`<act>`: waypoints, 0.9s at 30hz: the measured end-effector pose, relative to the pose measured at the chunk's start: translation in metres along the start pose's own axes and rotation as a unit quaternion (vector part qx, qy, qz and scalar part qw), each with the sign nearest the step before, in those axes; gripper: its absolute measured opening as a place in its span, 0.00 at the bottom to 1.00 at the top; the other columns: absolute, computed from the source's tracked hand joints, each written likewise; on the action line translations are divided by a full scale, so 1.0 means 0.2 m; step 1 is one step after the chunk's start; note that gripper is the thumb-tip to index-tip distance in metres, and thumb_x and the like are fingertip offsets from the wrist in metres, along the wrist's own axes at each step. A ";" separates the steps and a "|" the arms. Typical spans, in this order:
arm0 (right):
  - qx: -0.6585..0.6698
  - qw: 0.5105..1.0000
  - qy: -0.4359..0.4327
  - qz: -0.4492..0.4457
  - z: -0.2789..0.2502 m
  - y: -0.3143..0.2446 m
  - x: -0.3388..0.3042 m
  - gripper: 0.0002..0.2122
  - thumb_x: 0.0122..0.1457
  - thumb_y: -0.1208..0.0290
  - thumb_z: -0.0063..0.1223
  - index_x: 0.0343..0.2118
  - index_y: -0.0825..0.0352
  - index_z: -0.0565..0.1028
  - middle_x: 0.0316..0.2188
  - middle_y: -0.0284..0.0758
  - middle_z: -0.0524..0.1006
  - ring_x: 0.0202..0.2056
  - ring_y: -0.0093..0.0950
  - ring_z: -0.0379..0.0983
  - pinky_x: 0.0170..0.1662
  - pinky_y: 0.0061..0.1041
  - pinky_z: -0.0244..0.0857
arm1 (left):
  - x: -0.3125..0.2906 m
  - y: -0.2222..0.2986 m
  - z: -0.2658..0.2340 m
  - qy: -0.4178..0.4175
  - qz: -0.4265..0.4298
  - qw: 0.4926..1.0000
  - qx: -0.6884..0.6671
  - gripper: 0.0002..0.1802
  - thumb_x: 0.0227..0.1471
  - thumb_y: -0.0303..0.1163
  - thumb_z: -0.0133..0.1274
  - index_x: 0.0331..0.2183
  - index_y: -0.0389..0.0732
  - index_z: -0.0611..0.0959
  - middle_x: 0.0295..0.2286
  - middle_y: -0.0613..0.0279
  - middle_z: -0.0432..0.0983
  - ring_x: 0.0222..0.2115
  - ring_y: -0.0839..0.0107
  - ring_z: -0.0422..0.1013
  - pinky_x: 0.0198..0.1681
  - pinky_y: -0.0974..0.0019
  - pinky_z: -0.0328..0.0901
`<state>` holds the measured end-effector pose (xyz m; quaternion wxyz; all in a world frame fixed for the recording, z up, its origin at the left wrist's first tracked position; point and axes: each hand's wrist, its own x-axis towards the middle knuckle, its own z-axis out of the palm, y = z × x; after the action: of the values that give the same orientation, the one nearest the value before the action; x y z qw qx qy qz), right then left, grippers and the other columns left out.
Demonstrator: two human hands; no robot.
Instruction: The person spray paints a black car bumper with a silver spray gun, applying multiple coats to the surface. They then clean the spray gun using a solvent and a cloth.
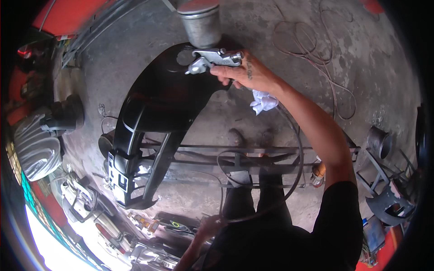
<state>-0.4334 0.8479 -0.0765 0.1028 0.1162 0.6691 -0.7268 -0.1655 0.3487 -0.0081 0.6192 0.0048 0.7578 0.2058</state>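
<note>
My right hand (251, 74) is wrapped round the handle of a silver spray gun (203, 64). A metal paint cup (201, 28) sits on top of the gun, whose nozzle points left over a glossy black car bumper (156, 97). A white cloth (263, 102) hangs just below my right hand, beside the air hose (300, 165). The hose loops down from the gun to my left hand (210, 227), which is closed round it near my waist. Part of the bumper's far end is hidden behind the gun and cup.
A low metal rack (203, 166) crosses in front of my legs, under the bumper. Coiled hose (312, 56) lies on the concrete floor at the far right. Metal frames and dark parts (389, 203) stand at the right; a plastic-wrapped item (37, 151) and a motorbike (83, 198) are at the left.
</note>
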 end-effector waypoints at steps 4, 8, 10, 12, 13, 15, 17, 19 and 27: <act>0.030 0.998 -0.005 -0.063 -0.10 0.04 0.08 0.16 0.68 0.54 0.61 0.39 0.65 0.82 0.29 0.30 0.82 0.32 0.18 0.78 0.27 0.22 0.68 | 0.01 0.12 -0.02 -0.002 0.042 0.999 -0.007 0.10 0.58 0.38 0.65 0.39 0.44 0.89 0.36 0.53 0.86 0.40 0.54 0.83 0.43 0.53 0.74; -0.073 0.987 0.146 0.013 -0.42 0.37 0.28 0.20 0.65 0.49 0.62 0.30 0.65 0.80 0.25 0.30 0.80 0.26 0.20 0.75 0.27 0.24 0.66 | 0.01 0.26 -0.04 0.028 0.030 0.999 -0.026 0.08 0.59 0.35 0.64 0.39 0.43 0.88 0.36 0.52 0.85 0.39 0.53 0.83 0.42 0.54 0.75; -0.092 0.974 0.198 0.055 -0.57 0.52 0.35 0.20 0.64 0.50 0.64 0.28 0.65 0.78 0.23 0.30 0.78 0.24 0.20 0.74 0.26 0.24 0.65 | 0.02 0.27 -0.03 0.031 0.019 0.998 -0.041 0.08 0.59 0.34 0.64 0.39 0.43 0.88 0.36 0.51 0.85 0.39 0.53 0.83 0.42 0.54 0.75; -0.097 0.959 0.246 0.098 -0.68 0.65 0.41 0.19 0.64 0.52 0.66 0.27 0.66 0.77 0.22 0.30 0.77 0.23 0.20 0.73 0.24 0.24 0.63 | 0.02 0.26 0.00 0.059 0.032 0.996 -0.060 0.08 0.59 0.33 0.64 0.40 0.43 0.88 0.37 0.52 0.86 0.39 0.55 0.84 0.42 0.55 0.75; -0.120 0.948 0.273 0.108 -0.73 0.74 0.45 0.19 0.64 0.53 0.66 0.28 0.66 0.77 0.22 0.30 0.77 0.23 0.21 0.73 0.23 0.24 0.63 | 0.01 0.25 0.02 0.072 0.036 0.994 -0.070 0.08 0.59 0.33 0.64 0.41 0.43 0.88 0.37 0.52 0.86 0.39 0.55 0.84 0.42 0.56 0.75; -0.255 0.893 0.352 0.119 -0.94 0.96 0.45 0.18 0.63 0.55 0.68 0.29 0.67 0.78 0.21 0.30 0.76 0.22 0.21 0.73 0.21 0.23 0.62 | 0.01 0.23 0.03 0.051 0.026 0.994 -0.091 0.08 0.60 0.32 0.64 0.41 0.43 0.88 0.38 0.52 0.86 0.40 0.58 0.84 0.42 0.56 0.76; -0.244 0.887 0.372 0.126 -0.80 0.83 0.45 0.17 0.62 0.57 0.69 0.30 0.68 0.78 0.21 0.30 0.76 0.21 0.21 0.72 0.20 0.23 0.61 | -0.01 0.17 0.05 0.055 0.014 0.993 -0.105 0.08 0.60 0.33 0.64 0.41 0.44 0.89 0.38 0.53 0.87 0.40 0.60 0.84 0.41 0.58 0.76; -0.188 0.923 0.323 0.094 -0.62 0.56 0.40 0.18 0.63 0.56 0.68 0.31 0.68 0.78 0.21 0.30 0.76 0.21 0.20 0.72 0.21 0.24 0.62 | -0.01 0.06 0.07 0.055 0.026 0.993 -0.105 0.09 0.60 0.34 0.65 0.42 0.43 0.89 0.37 0.54 0.87 0.38 0.62 0.85 0.40 0.59 0.76; -0.172 0.981 0.085 0.003 0.23 -0.31 0.29 0.17 0.64 0.53 0.65 0.37 0.67 0.82 0.24 0.27 0.78 0.25 0.20 0.76 0.28 0.25 0.70 | 0.02 -0.34 0.17 0.039 0.066 0.990 -0.116 0.11 0.57 0.34 0.67 0.41 0.42 0.90 0.34 0.57 0.87 0.35 0.67 0.84 0.39 0.61 0.76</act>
<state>-0.5095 0.8081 -0.0324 0.0664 0.1601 0.7900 -0.5882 -0.1167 0.2982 -0.0389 0.5703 -0.0247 0.7505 0.3331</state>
